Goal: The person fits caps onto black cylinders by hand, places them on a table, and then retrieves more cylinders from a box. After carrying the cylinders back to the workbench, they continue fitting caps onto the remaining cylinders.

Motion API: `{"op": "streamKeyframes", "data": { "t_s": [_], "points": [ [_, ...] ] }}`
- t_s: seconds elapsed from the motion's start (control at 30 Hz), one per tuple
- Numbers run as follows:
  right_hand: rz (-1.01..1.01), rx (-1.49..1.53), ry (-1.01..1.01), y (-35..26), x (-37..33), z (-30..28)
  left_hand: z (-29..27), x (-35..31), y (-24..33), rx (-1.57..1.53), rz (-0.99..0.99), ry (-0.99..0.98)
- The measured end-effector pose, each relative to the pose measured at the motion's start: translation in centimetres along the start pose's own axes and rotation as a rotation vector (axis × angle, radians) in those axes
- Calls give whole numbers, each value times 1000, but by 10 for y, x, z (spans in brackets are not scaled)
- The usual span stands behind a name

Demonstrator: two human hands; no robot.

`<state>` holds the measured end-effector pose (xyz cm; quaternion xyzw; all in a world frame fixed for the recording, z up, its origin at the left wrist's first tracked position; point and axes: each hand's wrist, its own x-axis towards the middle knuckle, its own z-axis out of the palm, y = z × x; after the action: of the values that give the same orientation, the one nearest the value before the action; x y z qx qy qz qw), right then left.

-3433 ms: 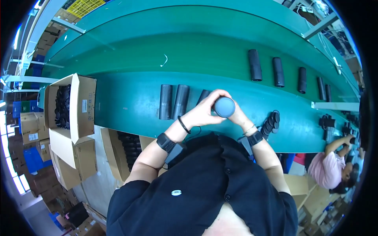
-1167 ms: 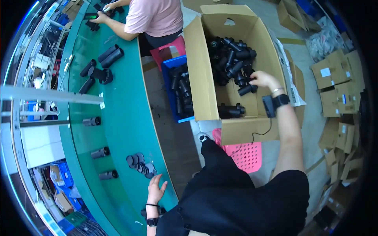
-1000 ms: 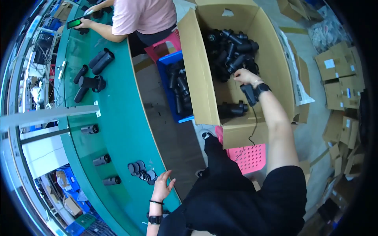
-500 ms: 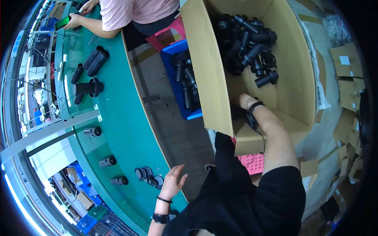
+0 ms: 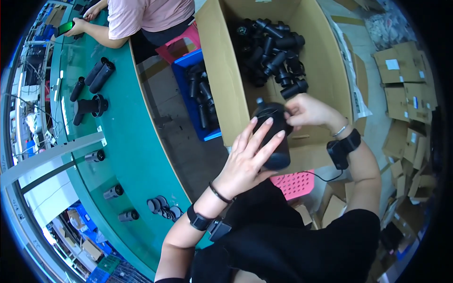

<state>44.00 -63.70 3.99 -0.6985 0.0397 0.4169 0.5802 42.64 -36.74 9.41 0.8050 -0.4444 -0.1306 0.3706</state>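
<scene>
Between my hands is a large black cylinder (image 5: 278,158) with a rounded end and a small grey nub, held over the near edge of an open cardboard box (image 5: 218,70). My left hand (image 5: 243,162) wraps its side, fingers spread across the surface and the thumb beneath. At its upper right end, the bent fingers of my right hand (image 5: 309,112) grip the rim, slightly blurred. What lies under my fingers is hidden. Several black tubular parts (image 5: 273,61) are heaped at the far end of the box.
Left stands a green workbench (image 5: 137,137) bearing black cylinders (image 5: 102,78) and a cluster of dark discs (image 5: 163,206). Beyond, a person in pink (image 5: 141,21) holds a device with a green screen (image 5: 64,28). A blue crate (image 5: 181,85) holds more black parts. Cardboard boxes (image 5: 401,61) lie right.
My right hand has come up out of the box with the black cylinder. My left hand has moved from beside the bench to the right and grasped it. The view has shifted slightly.
</scene>
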Motion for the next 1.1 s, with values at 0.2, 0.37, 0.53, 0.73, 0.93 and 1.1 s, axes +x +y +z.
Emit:
{"op": "streamKeyframes", "data": {
  "t_s": [0.2, 0.37, 0.53, 0.73, 0.93, 1.1],
  "points": [
    [-47, 296, -227, -16, 31, 2, -17, -9, -4, -341, -21, 293],
    [30, -597, 48, 145, 130, -56, -46, -68, -18, -615, -550, 535],
    [279, -1010, 91, 233, 229, -1, -69, -156, -17, -450, -824, 676],
    [338, -1201, -187, 342, 239, 2, -52, -204, -25, -397, -1064, 617],
    [270, -1271, -270, 313, 245, 7, -47, -244, -19, -429, -1097, 710],
    [176, -1152, -38, 230, 193, -29, -54, -265, 1, -434, -1054, 786]
  ]
}}
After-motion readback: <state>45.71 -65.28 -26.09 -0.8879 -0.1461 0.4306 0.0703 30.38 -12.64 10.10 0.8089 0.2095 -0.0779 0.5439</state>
